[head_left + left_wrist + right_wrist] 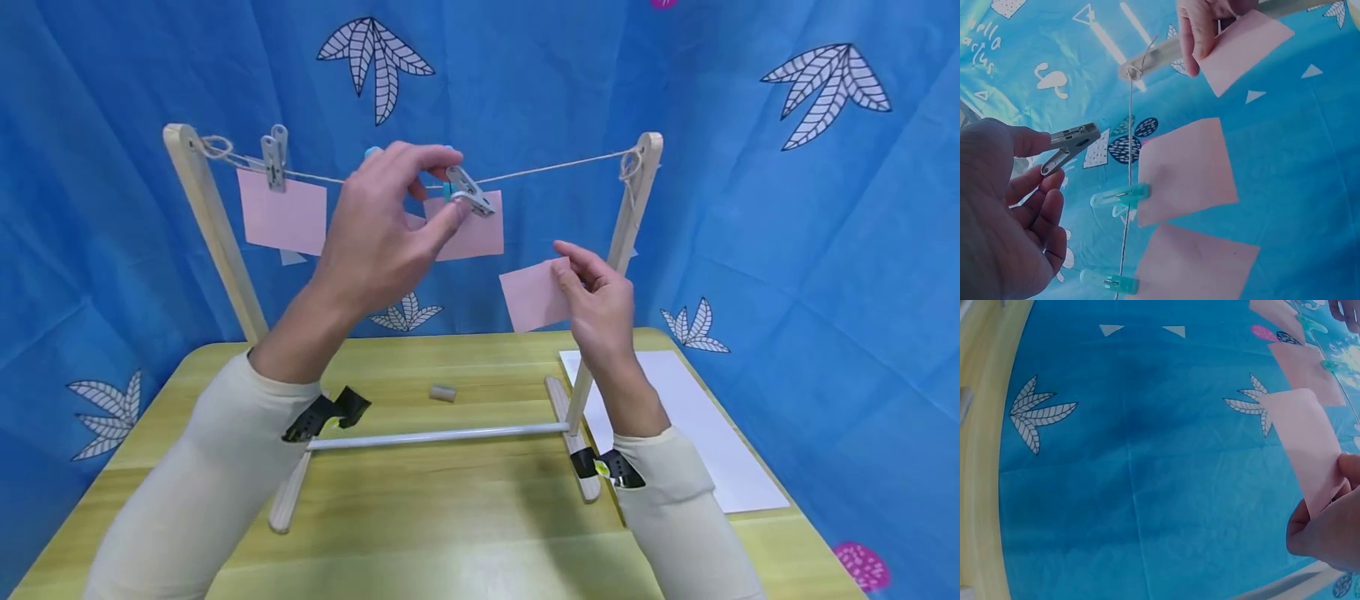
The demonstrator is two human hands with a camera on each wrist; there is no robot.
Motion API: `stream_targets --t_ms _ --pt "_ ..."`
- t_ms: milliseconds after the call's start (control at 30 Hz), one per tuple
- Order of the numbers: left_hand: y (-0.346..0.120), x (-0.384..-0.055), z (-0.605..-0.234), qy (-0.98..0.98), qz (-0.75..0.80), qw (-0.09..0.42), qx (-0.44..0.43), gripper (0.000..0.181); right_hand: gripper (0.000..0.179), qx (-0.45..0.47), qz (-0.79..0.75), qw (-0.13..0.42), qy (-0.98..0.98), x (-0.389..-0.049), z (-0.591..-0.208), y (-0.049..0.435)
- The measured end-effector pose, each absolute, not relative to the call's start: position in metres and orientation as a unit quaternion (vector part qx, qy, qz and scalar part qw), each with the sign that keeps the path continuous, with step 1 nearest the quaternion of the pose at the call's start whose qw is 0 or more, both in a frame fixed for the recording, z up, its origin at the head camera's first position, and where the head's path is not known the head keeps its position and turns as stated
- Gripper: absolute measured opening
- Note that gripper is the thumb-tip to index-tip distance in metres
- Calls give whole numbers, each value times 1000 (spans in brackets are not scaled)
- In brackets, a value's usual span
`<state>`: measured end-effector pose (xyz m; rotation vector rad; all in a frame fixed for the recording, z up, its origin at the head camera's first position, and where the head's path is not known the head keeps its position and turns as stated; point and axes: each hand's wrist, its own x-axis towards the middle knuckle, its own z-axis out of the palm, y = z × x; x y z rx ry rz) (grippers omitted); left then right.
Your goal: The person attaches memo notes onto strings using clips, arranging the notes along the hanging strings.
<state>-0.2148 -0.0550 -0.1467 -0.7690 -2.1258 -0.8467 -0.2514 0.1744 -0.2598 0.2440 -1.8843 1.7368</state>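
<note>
My left hand (pixel 378 229) pinches a grey clothespin (pixel 472 197) between thumb and fingers, just in front of the string (pixel 555 169). In the left wrist view the same clothespin (pixel 1071 145) is held beside the string, with nothing in its jaws. Lower and to the right, my right hand (pixel 606 312) holds a pink paper square (pixel 532 296) by its right edge. Behind my left hand hangs another pink square (pixel 480 233), held by a teal clothespin (pixel 1121 195); below it in the left wrist view is a further one (pixel 1197 265). At the left, a grey clothespin (pixel 273 158) holds a pink square (pixel 285 210).
The string runs between a left wooden post (pixel 213 229) and a right one (pixel 622 237), joined low by a white rod (pixel 450 435). A small wooden cylinder (pixel 442 392) lies on the table (pixel 420 517). White sheets (pixel 697 433) lie at the right.
</note>
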Motion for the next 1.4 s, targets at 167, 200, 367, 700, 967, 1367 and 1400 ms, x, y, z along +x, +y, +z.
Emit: stream_targets --t_ms 167,200,367,700,967,1367,1400 --pt "-46 -224 -130 -832 -298 369 -287 40 30 118 662 294 -679 -256 -252 171" --pt "-44 -225 -126 -834 -293 370 -287 40 29 118 664 295 -677 -257 -250 171" --pt "-36 -233 -108 -848 -266 359 -287 40 26 103 681 296 -662 -262 -244 169" --pt "-13 -245 -87 -903 -221 256 -264 42 31 81 729 312 -604 -273 -226 164" --pt "0 -254 -79 -916 -223 227 -244 40 27 62 742 349 -570 -279 -214 158" --pt "13 -261 -77 -912 -246 231 -234 29 29 36 767 372 -522 -280 -204 146" --pt "13 -262 -76 -910 -248 234 -235 28 29 36 767 372 -521 -280 -204 146"
